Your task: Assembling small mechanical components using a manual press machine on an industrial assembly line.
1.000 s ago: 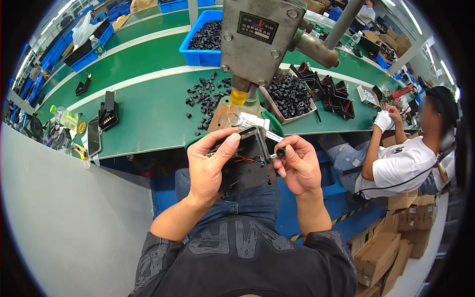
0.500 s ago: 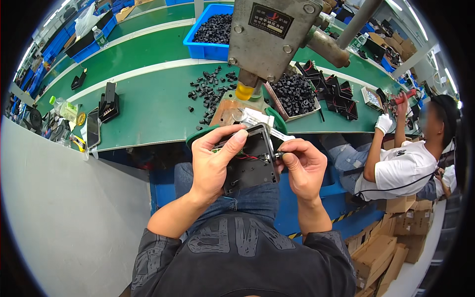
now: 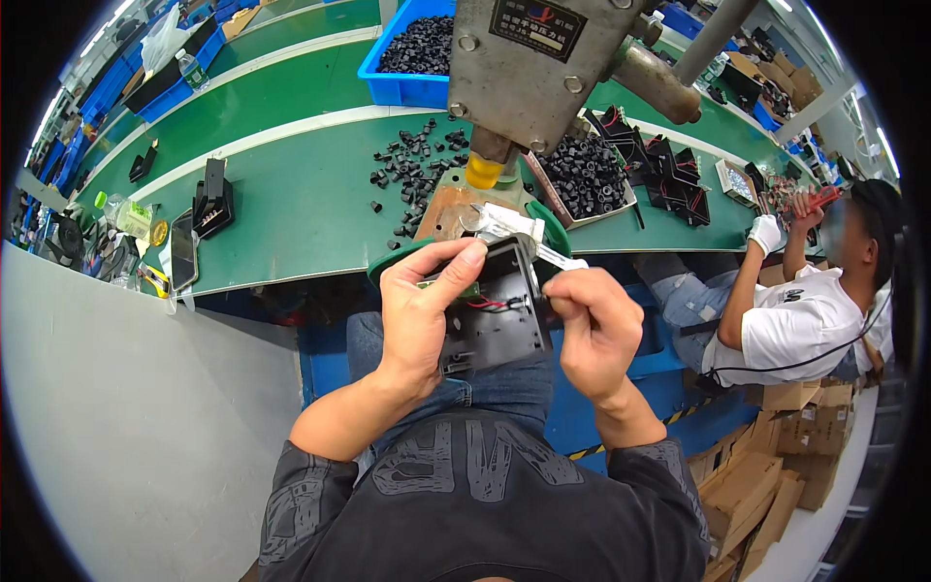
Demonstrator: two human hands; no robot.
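Note:
Held over my lap is an open black plastic housing (image 3: 490, 339), tilted, with red and black wires and a bit of green board inside. My left hand (image 3: 415, 315) grips its left side, thumb on top. At the right wall, my right hand (image 3: 603, 335) has its thumb and forefinger pinched together; whatever lies between them is hidden. Just beyond the housing is a white and metal fixture (image 3: 511, 221) on the press base. Above it hangs the yellow tip (image 3: 483, 172) of a grey metal press (image 3: 524, 87).
Loose black caps (image 3: 415, 179) lie on the green table (image 3: 301, 209) beside the press. More fill a blue bin (image 3: 402, 93) and a shallow box (image 3: 558, 202). Black housings (image 3: 672, 199) lie rightward; a phone (image 3: 183, 250) rests left. At right, a person (image 3: 790, 325) holds a red-handled tool (image 3: 824, 197).
My right hand has shifted slightly, its fingers curling further in at the housing's right wall; the small dark part seen between them is now hidden. My left hand keeps its grip.

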